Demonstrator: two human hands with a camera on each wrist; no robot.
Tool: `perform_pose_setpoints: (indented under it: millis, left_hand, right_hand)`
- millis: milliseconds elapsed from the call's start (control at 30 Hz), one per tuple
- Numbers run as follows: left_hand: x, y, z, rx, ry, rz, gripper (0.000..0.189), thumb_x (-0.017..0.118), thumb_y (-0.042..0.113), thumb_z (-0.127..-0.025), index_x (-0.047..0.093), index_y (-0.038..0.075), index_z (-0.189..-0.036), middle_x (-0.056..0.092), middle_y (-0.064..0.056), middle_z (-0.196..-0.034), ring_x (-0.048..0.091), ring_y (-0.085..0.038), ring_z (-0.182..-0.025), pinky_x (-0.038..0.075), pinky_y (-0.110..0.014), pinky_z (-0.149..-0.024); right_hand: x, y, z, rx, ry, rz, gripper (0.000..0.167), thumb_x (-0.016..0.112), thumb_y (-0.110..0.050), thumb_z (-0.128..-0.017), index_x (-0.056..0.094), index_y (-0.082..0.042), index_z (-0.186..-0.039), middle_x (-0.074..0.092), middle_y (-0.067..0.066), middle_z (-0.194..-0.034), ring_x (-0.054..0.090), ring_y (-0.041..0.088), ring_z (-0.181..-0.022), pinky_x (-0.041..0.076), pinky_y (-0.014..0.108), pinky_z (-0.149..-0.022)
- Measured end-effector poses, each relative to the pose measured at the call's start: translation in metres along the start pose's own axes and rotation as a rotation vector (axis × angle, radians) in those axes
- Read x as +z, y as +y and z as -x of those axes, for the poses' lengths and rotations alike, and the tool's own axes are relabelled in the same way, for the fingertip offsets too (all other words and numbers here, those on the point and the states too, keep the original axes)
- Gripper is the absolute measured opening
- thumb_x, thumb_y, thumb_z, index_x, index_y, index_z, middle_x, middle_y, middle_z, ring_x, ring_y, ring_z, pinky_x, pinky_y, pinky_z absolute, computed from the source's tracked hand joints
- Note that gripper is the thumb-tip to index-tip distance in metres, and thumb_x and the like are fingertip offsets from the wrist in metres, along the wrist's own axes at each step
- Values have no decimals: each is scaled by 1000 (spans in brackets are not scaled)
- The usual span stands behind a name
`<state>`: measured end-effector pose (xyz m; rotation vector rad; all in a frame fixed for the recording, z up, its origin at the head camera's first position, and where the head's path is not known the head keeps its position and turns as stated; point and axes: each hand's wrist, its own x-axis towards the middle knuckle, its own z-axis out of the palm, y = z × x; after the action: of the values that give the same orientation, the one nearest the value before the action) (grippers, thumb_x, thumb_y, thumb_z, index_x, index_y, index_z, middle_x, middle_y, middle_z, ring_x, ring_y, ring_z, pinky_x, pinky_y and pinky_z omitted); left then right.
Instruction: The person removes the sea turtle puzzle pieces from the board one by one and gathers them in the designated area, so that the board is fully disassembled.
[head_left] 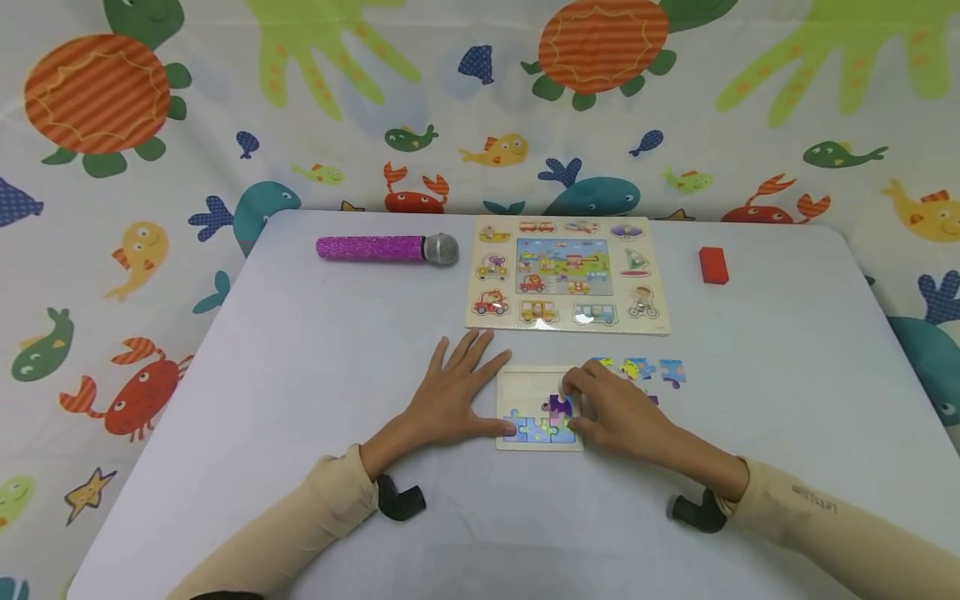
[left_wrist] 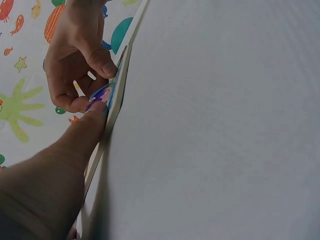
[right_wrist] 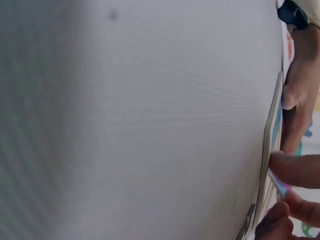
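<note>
A small wooden puzzle board lies on the table, its lower row filled with joined blue and green jigsaw pieces. My left hand is spread at the board's left side, the thumb resting on the lower left corner piece. Over the board's right edge, my right hand pinches a purple jigsaw piece between thumb and fingers. In the right wrist view that puzzle piece stands tilted against the board. Loose jigsaw pieces lie beyond the right hand, some partly hidden by it.
Behind the small board lies a larger wooden vehicle puzzle. A glittery purple microphone is at the back left, a red block at the back right. A sea-animal cloth hangs behind the white table.
</note>
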<state>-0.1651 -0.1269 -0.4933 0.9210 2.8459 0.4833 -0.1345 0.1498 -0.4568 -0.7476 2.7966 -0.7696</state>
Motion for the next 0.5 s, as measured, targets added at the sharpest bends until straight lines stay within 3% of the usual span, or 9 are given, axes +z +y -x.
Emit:
perform_pose_setpoints:
  millis: [233, 500]
  left_hand:
    - [0, 0, 0, -2, 2, 3, 109, 75, 73, -76, 35, 19, -161, 11, -11, -171, 0, -30, -158, -5, -60, -122]
    - [-2, 2, 0, -7, -4, 4, 109, 75, 73, -76, 35, 19, -161, 10, -10, -171, -1, -29, -158, -6, -60, -122]
  right_hand:
    - [0, 1, -2, 16, 25, -129, 18, 76, -2, -88, 64, -13, -95, 56, -7, -78, 50, 11, -71, 45, 26, -62]
    - [1, 4, -6, 40, -5, -215, 19, 73, 1, -89, 60, -13, -90, 53, -7, -72, 51, 12, -69, 44, 26, -61]
